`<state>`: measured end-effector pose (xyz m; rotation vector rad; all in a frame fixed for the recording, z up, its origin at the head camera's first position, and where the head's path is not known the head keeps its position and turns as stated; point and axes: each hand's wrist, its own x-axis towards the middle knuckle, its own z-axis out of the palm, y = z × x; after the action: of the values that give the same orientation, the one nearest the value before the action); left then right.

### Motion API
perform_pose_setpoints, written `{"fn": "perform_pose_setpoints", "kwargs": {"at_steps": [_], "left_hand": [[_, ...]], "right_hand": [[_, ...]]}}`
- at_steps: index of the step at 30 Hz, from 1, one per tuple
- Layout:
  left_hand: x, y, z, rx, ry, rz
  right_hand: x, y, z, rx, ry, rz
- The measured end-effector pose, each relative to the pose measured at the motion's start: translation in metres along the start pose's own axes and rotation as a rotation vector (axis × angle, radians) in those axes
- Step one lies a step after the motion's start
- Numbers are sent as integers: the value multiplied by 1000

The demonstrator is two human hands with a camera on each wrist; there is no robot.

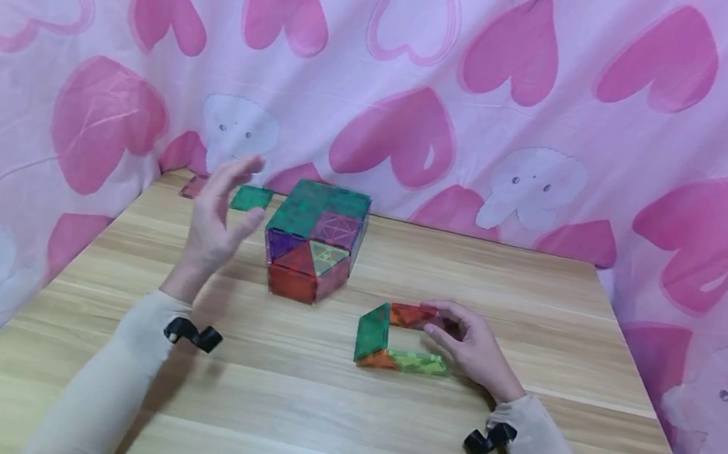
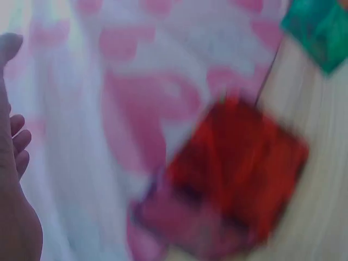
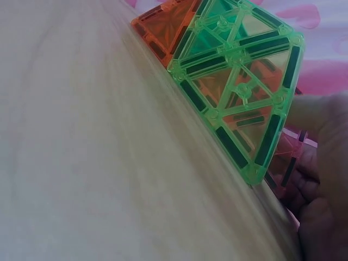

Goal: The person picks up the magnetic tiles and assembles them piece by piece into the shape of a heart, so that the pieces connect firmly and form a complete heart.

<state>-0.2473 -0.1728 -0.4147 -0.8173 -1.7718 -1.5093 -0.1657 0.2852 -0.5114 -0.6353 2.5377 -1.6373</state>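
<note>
My left hand (image 1: 217, 217) is raised over the table's left side, fingers spread and holding nothing. Beside it stands a block of magnetic tiles (image 1: 303, 210), green, purple, red, pink and yellow-green; its red side (image 2: 239, 157) is blurred in the left wrist view. My right hand (image 1: 473, 345) pinches a red triangular magnetic tile (image 3: 288, 157) at the right end of a smaller, open-sided tile frame. This frame has a green square tile (image 1: 372, 334), an orange tile (image 3: 168, 27) and yellow-green triangular tiles (image 3: 244, 92), standing on edge. The fingertips are partly hidden.
A green tile (image 1: 251, 199) and a pinkish-red tile (image 1: 193, 187) lie flat at the back left of the wooden table (image 1: 306, 422). Behind the table hangs a pink cloth (image 1: 402, 68) with hearts, which continues along both sides.
</note>
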Motion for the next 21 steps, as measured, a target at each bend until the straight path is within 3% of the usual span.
{"fn": "perform_pose_setpoints", "kwargs": {"at_steps": [2, 5, 8, 10, 14, 21], "left_hand": [[-8, -20, -16, -10, 47, -81], [-28, -48, -36, 90, 41, -252], [-48, -70, -52, 246, -51, -416], [-55, -82, -61, 336, -127, -478], [-55, -97, -71, 484, -263, -487], [-50, -112, -72, 696, -532, -398]], "right_hand": [[-1, 1, -1, 10, -9, -5], [-1, 2, -2, 35, -23, -31], [1, 3, -3, 86, -52, -82], [3, 2, -3, 135, -75, -117], [4, 2, -2, 213, -115, -162], [-13, 1, -5, 216, -105, -198]]}}
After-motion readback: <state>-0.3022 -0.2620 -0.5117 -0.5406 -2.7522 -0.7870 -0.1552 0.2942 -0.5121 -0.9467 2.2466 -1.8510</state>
